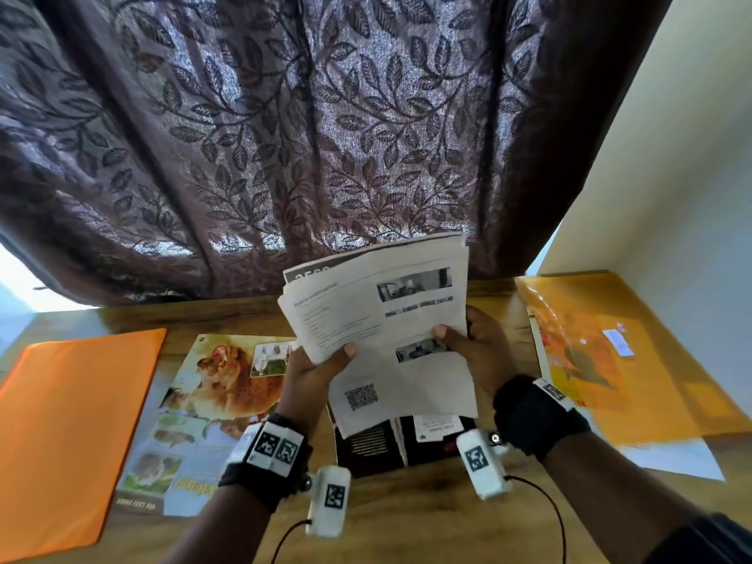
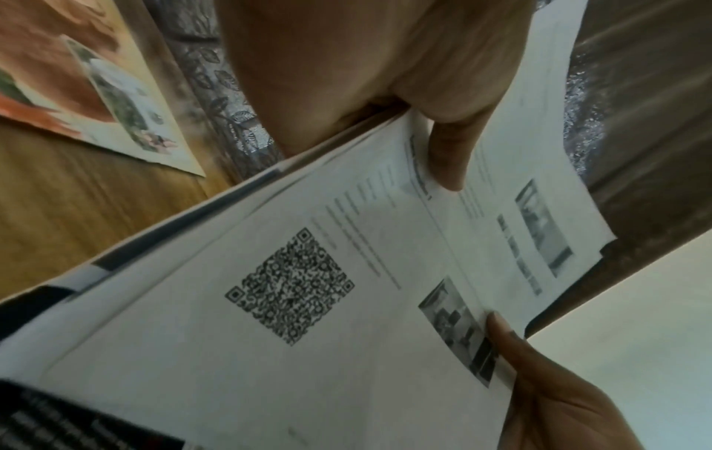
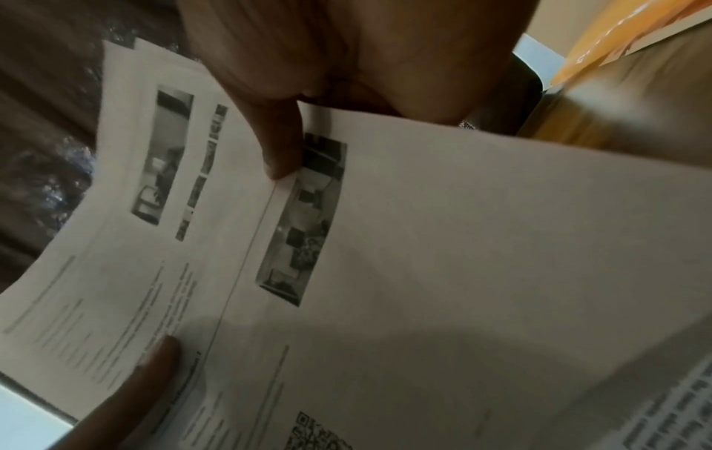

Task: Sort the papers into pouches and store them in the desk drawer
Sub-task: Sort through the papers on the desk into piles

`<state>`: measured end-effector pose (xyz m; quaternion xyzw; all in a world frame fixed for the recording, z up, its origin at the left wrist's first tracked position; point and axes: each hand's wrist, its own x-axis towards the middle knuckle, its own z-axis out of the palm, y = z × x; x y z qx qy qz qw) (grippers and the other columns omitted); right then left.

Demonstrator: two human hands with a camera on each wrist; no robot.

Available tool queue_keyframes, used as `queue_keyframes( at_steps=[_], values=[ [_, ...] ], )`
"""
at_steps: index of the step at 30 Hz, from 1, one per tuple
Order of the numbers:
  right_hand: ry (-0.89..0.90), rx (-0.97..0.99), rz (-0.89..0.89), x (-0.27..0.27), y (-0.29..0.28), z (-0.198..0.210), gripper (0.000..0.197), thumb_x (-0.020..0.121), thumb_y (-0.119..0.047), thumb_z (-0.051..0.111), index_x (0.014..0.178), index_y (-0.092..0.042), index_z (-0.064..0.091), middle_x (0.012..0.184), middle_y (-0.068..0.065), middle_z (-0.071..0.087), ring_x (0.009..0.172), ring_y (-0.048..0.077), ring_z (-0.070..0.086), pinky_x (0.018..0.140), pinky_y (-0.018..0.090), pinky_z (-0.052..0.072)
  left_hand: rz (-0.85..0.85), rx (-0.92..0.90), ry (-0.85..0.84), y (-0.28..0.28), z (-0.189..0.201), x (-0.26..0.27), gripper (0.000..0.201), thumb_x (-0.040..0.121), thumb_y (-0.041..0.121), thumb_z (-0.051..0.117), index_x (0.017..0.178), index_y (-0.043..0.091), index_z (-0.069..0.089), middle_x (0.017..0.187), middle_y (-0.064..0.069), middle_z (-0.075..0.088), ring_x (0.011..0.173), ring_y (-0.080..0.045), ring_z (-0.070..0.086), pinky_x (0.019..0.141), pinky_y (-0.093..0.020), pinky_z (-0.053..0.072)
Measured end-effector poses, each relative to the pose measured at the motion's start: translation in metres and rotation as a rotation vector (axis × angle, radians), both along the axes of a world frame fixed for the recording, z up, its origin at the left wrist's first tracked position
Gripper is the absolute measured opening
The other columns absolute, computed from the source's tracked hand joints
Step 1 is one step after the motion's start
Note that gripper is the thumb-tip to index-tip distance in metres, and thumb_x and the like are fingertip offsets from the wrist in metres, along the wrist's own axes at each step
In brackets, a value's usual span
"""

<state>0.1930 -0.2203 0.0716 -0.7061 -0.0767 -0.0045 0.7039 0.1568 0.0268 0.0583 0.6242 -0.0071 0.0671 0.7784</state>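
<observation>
Both hands hold a stack of white printed papers (image 1: pixel 382 319) above the desk's middle. My left hand (image 1: pixel 313 372) pinches the stack's left edge, thumb on top. My right hand (image 1: pixel 472 339) grips the right side, its thumb on a lower sheet with a QR code (image 1: pixel 361 396). That QR sheet (image 2: pixel 293 286) fills the left wrist view; the right wrist view has my right thumb (image 3: pixel 277 146) beside a small photo on the papers (image 3: pixel 462 243). An orange pouch (image 1: pixel 69 433) lies at the left, a yellow pouch (image 1: pixel 626 356) with papers inside at the right.
A colourful dog poster (image 1: pixel 211 405) lies flat between the orange pouch and my left hand. A black booklet (image 1: pixel 386 445) sits on the wooden desk (image 1: pixel 407 523) under the held papers. A leaf-patterned curtain (image 1: pixel 285 136) hangs behind the desk, a wall (image 1: pixel 671 177) to the right.
</observation>
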Motion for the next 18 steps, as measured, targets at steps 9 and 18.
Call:
queue_keyframes(
  at_steps=[9,18],
  values=[
    [0.175,0.054,0.142,-0.012,-0.012,-0.017,0.040,0.076,-0.001,0.079,0.109,-0.021,0.070,0.112,0.007,0.074,0.107,0.025,0.069,0.089,0.042,0.057,-0.106,-0.083,0.048,-0.016,-0.028,-0.016,0.040,0.076,-0.001,0.075,0.106,0.026,0.075,0.114,-0.014,0.072,0.108,-0.034,0.067,0.085,-0.042,0.058],
    [0.039,-0.029,0.014,-0.005,-0.014,-0.023,0.031,0.079,-0.018,0.080,0.108,-0.025,0.072,0.111,0.006,0.074,0.107,0.023,0.069,0.088,0.047,0.056,-0.138,-0.063,-0.001,-0.020,-0.021,-0.007,0.035,0.079,0.005,0.070,0.106,0.027,0.075,0.113,-0.012,0.073,0.104,-0.030,0.069,0.084,-0.047,0.059]
  ],
)
